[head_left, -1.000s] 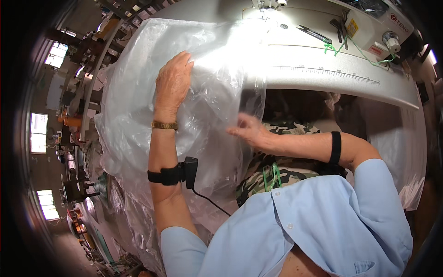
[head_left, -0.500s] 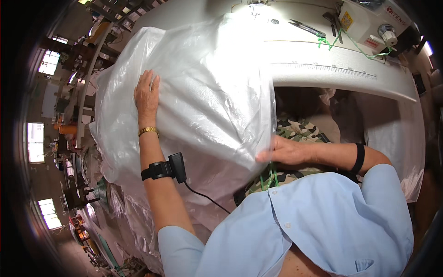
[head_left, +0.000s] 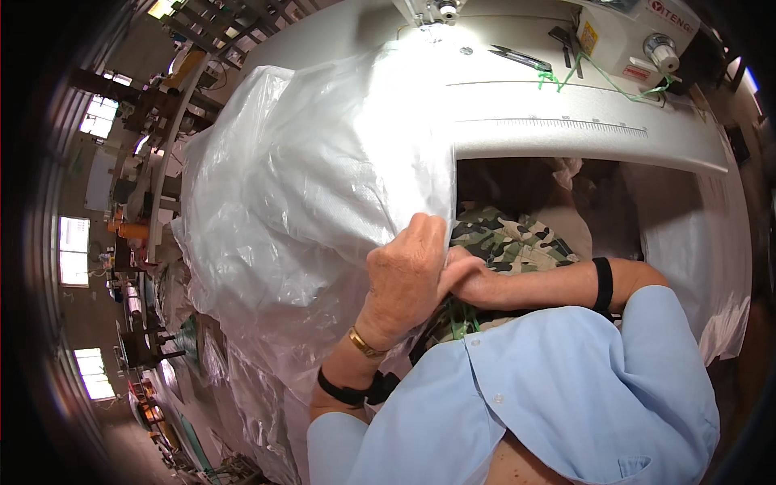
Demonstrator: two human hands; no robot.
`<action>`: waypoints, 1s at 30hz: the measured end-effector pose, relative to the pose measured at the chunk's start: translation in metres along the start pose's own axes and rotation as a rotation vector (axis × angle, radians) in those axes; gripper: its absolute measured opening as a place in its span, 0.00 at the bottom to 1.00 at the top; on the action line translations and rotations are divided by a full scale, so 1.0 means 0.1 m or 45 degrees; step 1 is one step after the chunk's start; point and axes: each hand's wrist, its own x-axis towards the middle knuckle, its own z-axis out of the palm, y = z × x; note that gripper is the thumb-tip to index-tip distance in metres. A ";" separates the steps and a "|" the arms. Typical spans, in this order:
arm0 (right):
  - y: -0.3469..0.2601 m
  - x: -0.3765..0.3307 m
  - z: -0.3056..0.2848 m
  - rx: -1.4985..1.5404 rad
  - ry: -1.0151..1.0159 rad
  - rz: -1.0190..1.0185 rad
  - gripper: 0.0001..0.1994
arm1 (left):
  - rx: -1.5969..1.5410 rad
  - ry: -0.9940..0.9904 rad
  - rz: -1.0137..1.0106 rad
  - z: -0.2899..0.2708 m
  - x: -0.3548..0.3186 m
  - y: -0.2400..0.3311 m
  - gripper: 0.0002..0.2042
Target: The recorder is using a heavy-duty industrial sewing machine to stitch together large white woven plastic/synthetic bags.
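A large translucent white plastic sheet drapes over the sewing machine's table and hangs down toward my lap. At its right edge my left hand is closed, gripping the plastic with its knuckles up. My right hand is pressed close beside it, fingers closed at the same edge and partly hidden behind the left hand. The sewing machine's needle area is brightly lit at the sheet's far end. Green strings hang just below my hands, over camouflage cloth on my lap.
The white machine table carries a printed ruler along its near edge. Thread snips, a small dark tool and green thread lie near the machine body. More clear plastic hangs at the right.
My left hand has come from flat on the sheet's far left to its right edge, beside my right hand, and closed on it. The sheet's right edge has shifted slightly left.
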 end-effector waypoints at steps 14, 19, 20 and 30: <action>-0.32 -0.28 0.15 -0.178 0.063 0.027 0.15 | 0.064 0.100 -0.014 0.02 -0.23 -0.07 0.03; -0.38 -0.37 0.20 -0.521 0.047 -0.041 0.13 | -0.153 0.053 -0.012 0.07 -0.22 -0.08 0.01; -0.38 -0.36 0.21 -0.521 0.039 -0.049 0.13 | -0.239 0.097 -0.007 0.07 -0.23 -0.08 0.01; -0.56 -0.14 -0.08 -1.329 -0.514 -0.622 0.09 | -0.536 0.098 -0.382 0.10 -0.38 -0.13 0.04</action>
